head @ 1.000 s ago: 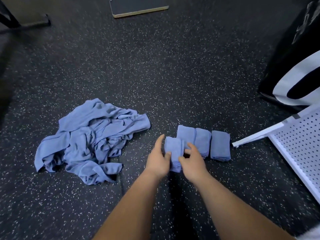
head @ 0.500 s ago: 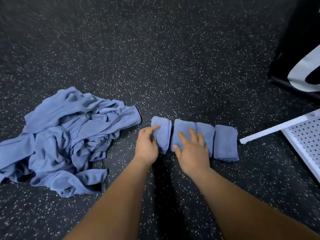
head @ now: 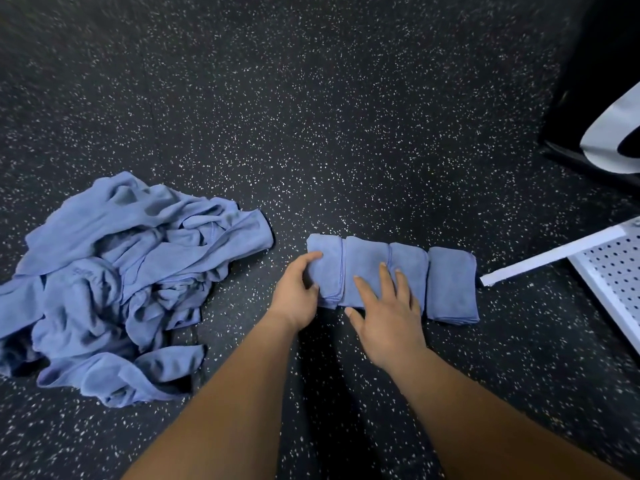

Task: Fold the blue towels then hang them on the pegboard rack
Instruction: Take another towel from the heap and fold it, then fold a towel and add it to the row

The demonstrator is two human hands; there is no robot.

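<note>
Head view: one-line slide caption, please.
Left hand grips the leftmost folded blue towel of four in a row; right hand presses flat on its neighbours.

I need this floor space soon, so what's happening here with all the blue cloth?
A person is folding towels on the dark speckled floor. Four folded blue towels lie in a row: the left hand grips the leftmost folded towel, the right hand rests flat on the next two. A crumpled heap of unfolded blue towels lies to the left. The white perforated pegboard rack at the right shows no towel yet.
</note>
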